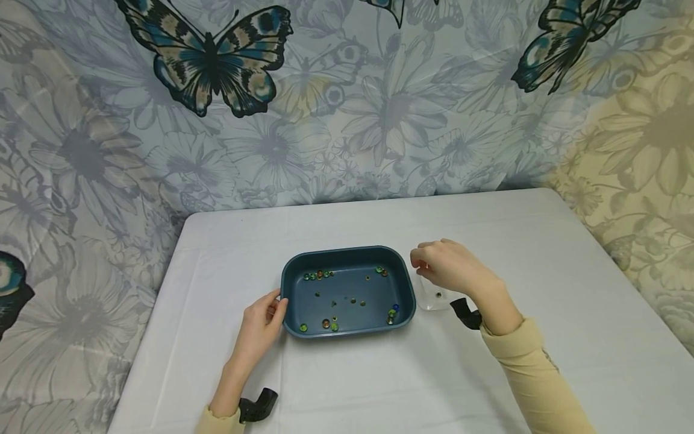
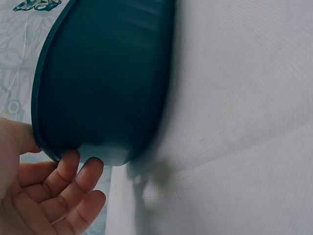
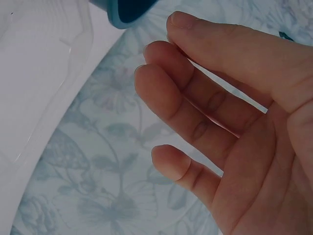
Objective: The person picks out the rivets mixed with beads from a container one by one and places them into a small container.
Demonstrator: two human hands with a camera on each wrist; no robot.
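The left grip (image 1: 259,325) pinches the end of the tray (image 1: 347,330) nearest it between thumb and fingers; from that grip the beads (image 1: 326,323) spread rightward over the tray's floor, some bunched, some alone; past the tray's far end, just below the right grip (image 1: 451,265), sits the clear container (image 1: 431,304) with a dark bead in it. The right grip has thumb and foremost fingers drawn close, the little finger apart; whether a bead is pinched there I cannot tell. The likeliest trouble, I judge, is a tug or tilt from the left grip, which would send round beads rolling; anything slipping from the right grip could miss the container and run off across the bench (image 1: 347,374); the black wrist mount (image 1: 467,313) behind the right grip hangs beside the container and, if that wrist dips, could nudge or tip it, since it looks light.
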